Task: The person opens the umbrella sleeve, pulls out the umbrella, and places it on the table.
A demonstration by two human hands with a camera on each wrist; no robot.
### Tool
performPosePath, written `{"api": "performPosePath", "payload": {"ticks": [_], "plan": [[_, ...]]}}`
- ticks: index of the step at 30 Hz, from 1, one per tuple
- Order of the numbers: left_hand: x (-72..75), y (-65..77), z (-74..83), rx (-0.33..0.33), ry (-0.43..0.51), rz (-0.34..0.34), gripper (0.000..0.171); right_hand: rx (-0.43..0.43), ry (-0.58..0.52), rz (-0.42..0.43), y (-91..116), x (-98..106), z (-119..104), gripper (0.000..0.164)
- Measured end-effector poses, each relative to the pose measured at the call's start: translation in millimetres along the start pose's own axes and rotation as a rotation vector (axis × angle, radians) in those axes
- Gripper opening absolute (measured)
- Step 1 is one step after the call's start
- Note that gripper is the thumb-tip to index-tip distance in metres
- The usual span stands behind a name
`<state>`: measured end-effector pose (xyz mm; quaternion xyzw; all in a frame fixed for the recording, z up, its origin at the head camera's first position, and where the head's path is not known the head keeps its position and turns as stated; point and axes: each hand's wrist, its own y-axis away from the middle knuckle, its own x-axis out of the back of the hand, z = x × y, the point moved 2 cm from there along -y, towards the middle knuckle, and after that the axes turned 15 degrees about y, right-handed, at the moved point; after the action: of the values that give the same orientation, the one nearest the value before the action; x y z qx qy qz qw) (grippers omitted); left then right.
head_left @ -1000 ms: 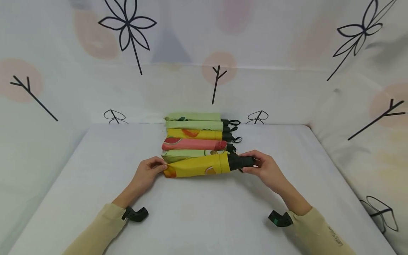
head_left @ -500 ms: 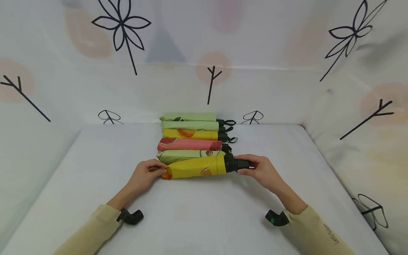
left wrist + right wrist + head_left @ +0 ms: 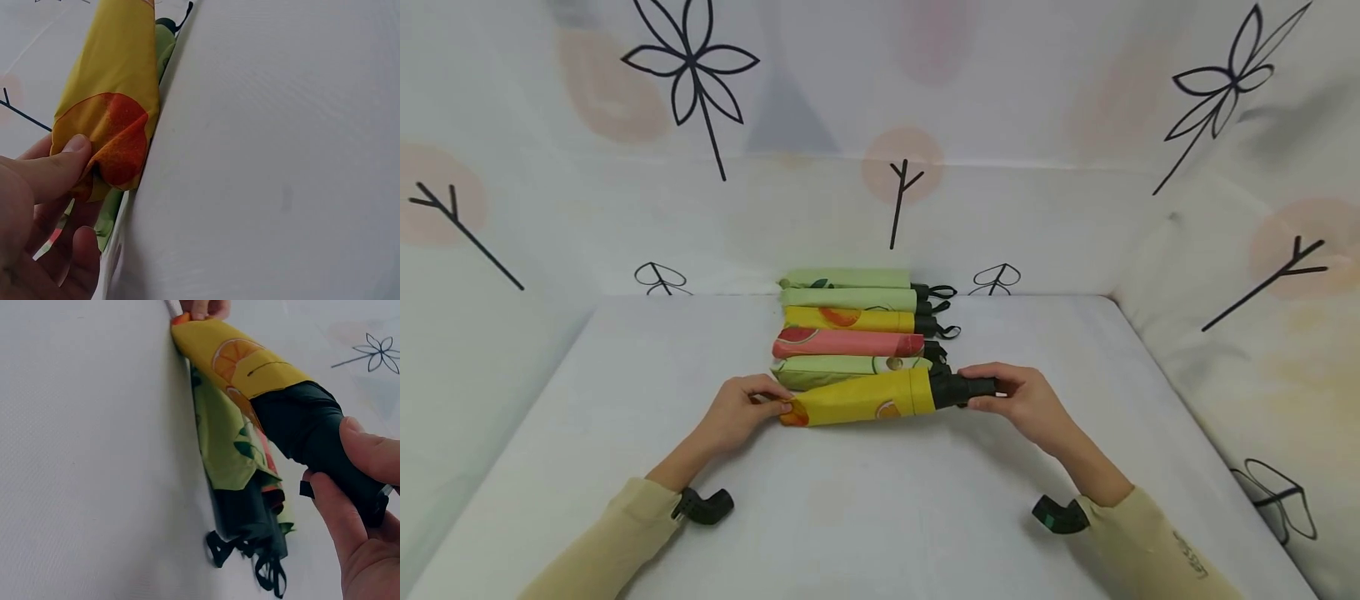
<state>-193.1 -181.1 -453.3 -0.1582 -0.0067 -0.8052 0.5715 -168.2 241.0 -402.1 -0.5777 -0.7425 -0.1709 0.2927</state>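
A folded umbrella in a yellow sleeve with orange-slice prints [image 3: 857,398] lies between both hands, in front of a row of other umbrellas. My left hand [image 3: 741,417] pinches the sleeve's closed end between thumb and fingers; the left wrist view shows the thumb [image 3: 72,153] on the orange print. At the other end my right hand [image 3: 1022,404] grips the black handle [image 3: 312,434]. In the right wrist view the yellow umbrella is held above the nearest green one [image 3: 228,440], whose black end and strap show below.
Behind lie a red umbrella [image 3: 857,342], another yellow one [image 3: 808,317] and more green ones [image 3: 850,298], stacked side by side with handles to the right. The white table [image 3: 850,517] meets a patterned cloth backdrop [image 3: 1000,217] at its far edge.
The head view has shifted slightly. Both hands keep their holds on the yellow umbrella, which stays in nearly the same place, and the row behind it is unchanged.
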Motion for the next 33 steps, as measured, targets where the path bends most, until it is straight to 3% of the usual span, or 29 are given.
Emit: {"api": "performPosePath", "payload": {"ticks": [12,33], "plan": [[6.0,0.7,5.9,0.026,-0.036,-0.029,0.009,-0.018,-0.019,0.013,3,6,3,0.035],[7.4,0.0,4.3,-0.014,-0.057,-0.048,0.009,-0.004,-0.072,0.031,9,15,5,0.035]]}}
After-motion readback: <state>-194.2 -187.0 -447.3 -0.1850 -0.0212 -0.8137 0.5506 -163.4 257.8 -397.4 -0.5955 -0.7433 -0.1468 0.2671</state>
